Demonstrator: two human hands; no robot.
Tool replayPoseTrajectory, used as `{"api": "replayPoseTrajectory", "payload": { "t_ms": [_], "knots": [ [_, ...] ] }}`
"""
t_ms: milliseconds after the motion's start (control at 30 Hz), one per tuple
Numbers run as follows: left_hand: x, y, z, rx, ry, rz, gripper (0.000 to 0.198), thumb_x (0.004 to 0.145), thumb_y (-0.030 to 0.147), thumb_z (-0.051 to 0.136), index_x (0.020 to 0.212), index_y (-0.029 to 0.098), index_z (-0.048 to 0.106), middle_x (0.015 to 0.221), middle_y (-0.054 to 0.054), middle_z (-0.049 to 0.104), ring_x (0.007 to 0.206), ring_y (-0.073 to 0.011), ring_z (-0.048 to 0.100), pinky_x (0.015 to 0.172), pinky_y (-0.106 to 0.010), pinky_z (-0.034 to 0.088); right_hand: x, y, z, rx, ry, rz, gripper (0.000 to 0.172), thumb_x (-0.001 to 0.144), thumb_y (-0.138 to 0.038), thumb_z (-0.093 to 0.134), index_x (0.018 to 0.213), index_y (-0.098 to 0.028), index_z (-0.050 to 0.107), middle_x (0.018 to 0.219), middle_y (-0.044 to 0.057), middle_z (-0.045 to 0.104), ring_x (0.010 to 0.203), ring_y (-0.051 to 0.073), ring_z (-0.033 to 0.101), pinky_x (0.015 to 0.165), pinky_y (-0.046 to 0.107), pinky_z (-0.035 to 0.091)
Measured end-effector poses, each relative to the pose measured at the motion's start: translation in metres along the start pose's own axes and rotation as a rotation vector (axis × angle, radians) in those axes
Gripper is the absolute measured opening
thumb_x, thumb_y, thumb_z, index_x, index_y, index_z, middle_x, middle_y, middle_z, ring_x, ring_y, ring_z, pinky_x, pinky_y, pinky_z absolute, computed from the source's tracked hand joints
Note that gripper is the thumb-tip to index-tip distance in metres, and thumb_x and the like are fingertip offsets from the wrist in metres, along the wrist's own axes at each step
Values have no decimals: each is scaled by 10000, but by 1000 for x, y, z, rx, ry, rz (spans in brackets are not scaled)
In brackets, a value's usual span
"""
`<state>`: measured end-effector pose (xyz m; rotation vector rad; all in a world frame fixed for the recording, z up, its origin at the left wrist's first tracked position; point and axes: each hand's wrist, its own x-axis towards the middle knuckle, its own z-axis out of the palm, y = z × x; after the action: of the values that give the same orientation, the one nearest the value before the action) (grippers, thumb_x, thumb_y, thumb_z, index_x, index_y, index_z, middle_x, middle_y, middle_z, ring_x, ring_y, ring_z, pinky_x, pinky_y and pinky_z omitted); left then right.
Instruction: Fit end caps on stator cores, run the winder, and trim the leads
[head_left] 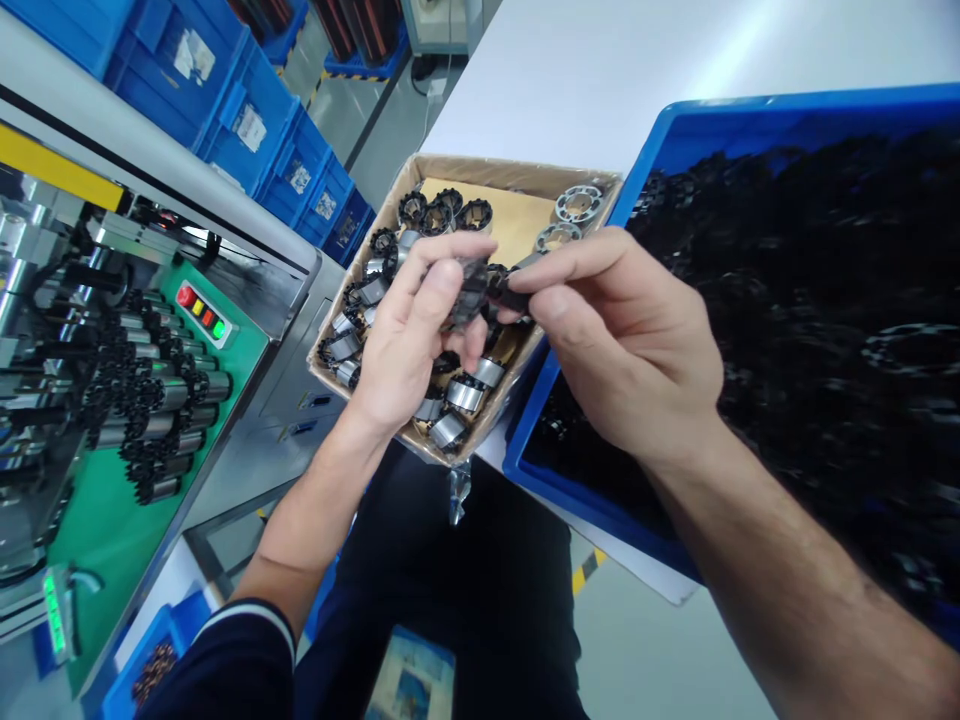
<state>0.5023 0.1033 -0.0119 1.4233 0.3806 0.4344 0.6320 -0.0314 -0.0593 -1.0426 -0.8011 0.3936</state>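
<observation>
My left hand [416, 335] is closed around a small metal core with a black plastic end [463, 292], held above a cardboard box [420, 168]. My right hand [626, 340] pinches a black plastic ring [508, 297] between thumb and forefinger and presses it against that core. The box holds several similar metal cores with black ends [465, 395] and two bare silver rings [577, 204]. Both hands meet over the middle of the box.
A blue bin [679, 125] full of black plastic rings stands to the right on a white table [600, 70]. On the left is a machine with a green deck [112, 520], rows of loaded cores [154, 395] and indicator lights [201, 312]. Blue crates [225, 90] are stacked behind.
</observation>
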Motion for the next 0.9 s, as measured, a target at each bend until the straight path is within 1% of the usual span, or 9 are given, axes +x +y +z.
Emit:
{"api": "replayPoseTrajectory", "payload": {
  "t_ms": [100,233,300,367,467,600,667,767,900],
  "knots": [
    [-1,-6,1,-16,22,14,649,1253,955,527,1345,356,759,913,-16,618,719,-195,597,649,-338,560,-1,-4,2,-47,56,-13,299,1109,-605,994,1256,-351,934,1127,61,914,995,307,918,960,523,827],
    [-1,-8,7,-45,-10,-33,598,1268,904,566,1304,341,765,922,-17,636,728,-201,612,654,-357,601,-1,-11,4,-32,114,-88,210,1039,-418,1084,1222,-432,982,1160,36,926,1098,339,941,1110,602,844],
    [-1,-7,8,-42,-16,-39,518,1270,846,631,1329,350,769,868,-6,595,701,-203,585,658,-369,595,-1,-13,3,-59,136,-115,312,1016,-343,1093,1276,-485,997,1235,29,919,1184,349,934,1141,604,849],
    [-2,-6,7,-35,0,-29,477,1300,788,622,1431,358,780,874,-4,576,693,-197,558,670,-377,569,-1,-14,1,-96,137,-104,410,995,-324,1098,1336,-526,994,1379,27,907,1279,365,924,1149,591,858],
    [-3,-8,2,1,-4,-24,562,1292,817,612,1579,359,767,911,-22,630,686,-204,566,658,-395,548,-2,-13,-1,-96,95,-78,463,999,-311,1083,1395,-531,985,1494,21,910,1336,375,928,1172,590,862],
    [1,-11,-3,20,-33,-56,569,1229,843,701,1554,385,796,1035,-49,789,685,-206,628,627,-395,605,-4,-9,-3,-85,48,-76,527,997,-257,1061,1473,-468,976,1506,22,936,1411,395,924,1236,642,839],
    [2,-10,-2,13,-33,-68,582,1218,864,702,1498,370,830,1003,-36,791,661,-190,627,604,-372,605,-4,-6,-4,-102,35,-69,579,973,-264,1080,1492,-494,967,1516,10,938,1422,410,922,1182,626,858],
    [2,-6,0,42,14,-67,580,1235,880,669,1396,357,861,917,-20,742,635,-178,613,590,-354,593,-2,-4,-8,-98,10,-58,663,943,-274,1104,1522,-557,951,1519,-21,942,1368,413,942,987,566,891],
    [-1,-4,-2,65,-30,-40,582,1257,865,631,1384,337,842,971,-41,754,622,-170,571,575,-358,539,-1,-6,-10,-24,-15,-106,766,900,-129,1068,1530,-551,962,1465,-40,961,1323,395,963,846,521,869]
  ]
}}
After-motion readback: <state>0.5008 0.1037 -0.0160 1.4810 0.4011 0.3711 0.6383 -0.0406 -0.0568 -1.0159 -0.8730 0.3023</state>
